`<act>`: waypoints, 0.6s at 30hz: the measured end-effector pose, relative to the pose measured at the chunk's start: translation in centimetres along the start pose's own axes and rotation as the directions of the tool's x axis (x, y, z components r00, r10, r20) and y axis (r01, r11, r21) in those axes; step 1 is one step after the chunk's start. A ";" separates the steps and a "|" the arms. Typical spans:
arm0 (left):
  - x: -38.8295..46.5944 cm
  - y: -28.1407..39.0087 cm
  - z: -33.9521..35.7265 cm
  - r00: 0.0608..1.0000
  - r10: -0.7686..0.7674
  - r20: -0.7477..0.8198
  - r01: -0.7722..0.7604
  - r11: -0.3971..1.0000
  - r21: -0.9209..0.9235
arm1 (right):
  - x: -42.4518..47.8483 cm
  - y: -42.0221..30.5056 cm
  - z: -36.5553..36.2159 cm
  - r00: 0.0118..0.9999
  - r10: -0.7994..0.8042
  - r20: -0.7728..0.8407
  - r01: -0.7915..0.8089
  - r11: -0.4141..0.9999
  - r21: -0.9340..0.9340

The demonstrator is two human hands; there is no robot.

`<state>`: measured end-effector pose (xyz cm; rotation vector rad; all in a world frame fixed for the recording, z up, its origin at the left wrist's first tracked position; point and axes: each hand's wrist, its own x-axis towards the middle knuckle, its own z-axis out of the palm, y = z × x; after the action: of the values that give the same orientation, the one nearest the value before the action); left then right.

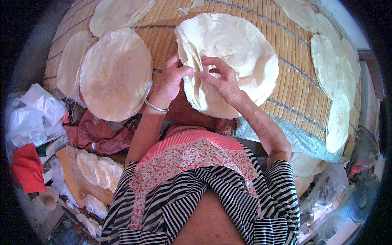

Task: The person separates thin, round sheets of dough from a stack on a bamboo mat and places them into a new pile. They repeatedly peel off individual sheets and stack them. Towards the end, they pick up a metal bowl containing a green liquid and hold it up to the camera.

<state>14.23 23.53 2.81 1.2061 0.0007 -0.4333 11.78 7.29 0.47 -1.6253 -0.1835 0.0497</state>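
A stack of thin, round, pale flatbread sheets (251, 43) lies before me, its left edge lifted and its layers fanned apart. My left hand (176, 76) grips that edge, with the thumb on the near side and the fingers partly hidden behind the layers. My right hand (225, 78) reaches over the stack. Its thumb and index fingertips touch the loosened layers near the left thumb, with a gap between them. To the left of my left hand sits another round stack of the same sheets (114, 75), its top sheet lying nearly flat.
A slatted mat (294, 79) tied with dark cord carries more sheets (329, 65) at right and a stack (119, 15) at upper left. Plastic bags (27, 122) and a red cloth (29, 168) lie at left. Lower left, a board (69, 174) holds sheets. A fan (363, 199) stands lower right.
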 end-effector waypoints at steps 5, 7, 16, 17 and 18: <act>0.0 0.0 0.0 1.000 0.008 -0.010 -0.008 1.000 -0.008 | 0.0 0.7 -0.2 0.987 0.147 0.066 -0.160 0.938 0.307; 0.0 -0.1 0.1 1.000 0.016 -0.004 -0.016 1.000 -0.007 | -0.1 0.8 -0.3 0.982 0.169 0.082 -0.187 0.908 0.375; 0.3 -0.5 0.7 0.996 0.012 -0.092 -0.011 1.000 0.003 | -0.1 0.9 -0.1 0.990 0.131 0.046 -0.138 0.905 0.401; 0.3 -0.5 0.7 0.995 0.001 -0.100 -0.001 1.000 -0.003 | -0.1 1.2 0.0 0.994 0.107 0.024 -0.108 0.919 0.380; 0.4 -0.6 0.6 0.994 -0.010 -0.107 0.009 1.000 -0.010 | 0.0 1.5 0.2 0.997 0.083 0.003 -0.079 0.931 0.356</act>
<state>14.23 22.74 2.41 1.2193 0.1001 -0.3760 11.84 7.37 -1.05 -1.2695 -0.0910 0.1291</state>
